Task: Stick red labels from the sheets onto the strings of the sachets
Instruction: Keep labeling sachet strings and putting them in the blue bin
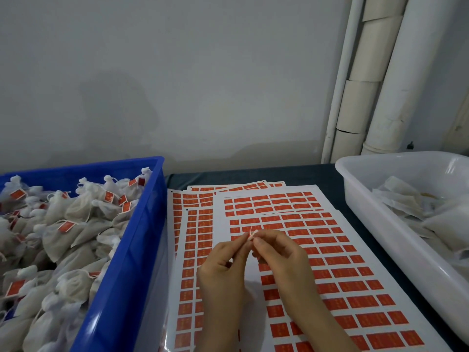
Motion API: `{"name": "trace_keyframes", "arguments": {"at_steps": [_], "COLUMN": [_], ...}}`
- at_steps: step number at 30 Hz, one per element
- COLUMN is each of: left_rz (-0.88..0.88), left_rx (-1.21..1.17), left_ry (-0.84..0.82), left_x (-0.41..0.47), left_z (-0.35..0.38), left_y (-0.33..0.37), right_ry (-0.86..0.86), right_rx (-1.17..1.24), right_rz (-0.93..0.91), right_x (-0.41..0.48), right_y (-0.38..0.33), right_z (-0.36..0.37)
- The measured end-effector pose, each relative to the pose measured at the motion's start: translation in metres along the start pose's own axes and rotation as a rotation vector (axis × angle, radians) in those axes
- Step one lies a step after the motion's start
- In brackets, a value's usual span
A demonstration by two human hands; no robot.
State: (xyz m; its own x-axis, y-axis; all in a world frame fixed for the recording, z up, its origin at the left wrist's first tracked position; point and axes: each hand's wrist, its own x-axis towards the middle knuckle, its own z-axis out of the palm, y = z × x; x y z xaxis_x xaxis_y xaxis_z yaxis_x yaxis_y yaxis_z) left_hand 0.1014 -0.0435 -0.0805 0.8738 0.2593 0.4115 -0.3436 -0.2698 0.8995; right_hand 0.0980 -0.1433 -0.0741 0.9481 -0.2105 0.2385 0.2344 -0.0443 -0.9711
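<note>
**While both hands pinch one small label**

Where the two sets of fingertips meet, just above the middle of the frame, we see the left hand and the right hand closed thumb to forefinger on the same tiny red label. Most of it is buried in the pinch. Only a sliver stands clear above the fingertips, with a pale strand beside it that we cannot say for certain is string. That free end points toward the top of the frame, leaning a little left, so its long axis reads as roughly upright in the picture. It is too small and blurred for us to say more. The other fingers of both hands curl loosely below.

Under the hands lie overlapping white sheets filled with rows of red labels. They fan from the centre to the bottom edge and rest on a dark table.

At the left a blue crate is heaped with white sachets, several of them carrying red tags. At the right a white tub holds unlabelled sachets, flat and pale.

Behind everything stands a grey wall, with white pipes at the upper right.
</note>
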Motion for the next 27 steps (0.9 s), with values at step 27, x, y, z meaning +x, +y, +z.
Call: {"name": "trace_keyframes", "arguments": {"at_steps": [27], "left_rz": [-0.543], "left_rx": [-0.393], "left_ry": [-0.131], "left_x": [0.007], "left_z": [-0.006], "left_y": [0.013], "right_ry": [0.162], "right_rx": [-0.016], "right_rz": [-0.030], "right_x": [-0.001], "right_y": [-0.005], "right_z": [-0.001]}}
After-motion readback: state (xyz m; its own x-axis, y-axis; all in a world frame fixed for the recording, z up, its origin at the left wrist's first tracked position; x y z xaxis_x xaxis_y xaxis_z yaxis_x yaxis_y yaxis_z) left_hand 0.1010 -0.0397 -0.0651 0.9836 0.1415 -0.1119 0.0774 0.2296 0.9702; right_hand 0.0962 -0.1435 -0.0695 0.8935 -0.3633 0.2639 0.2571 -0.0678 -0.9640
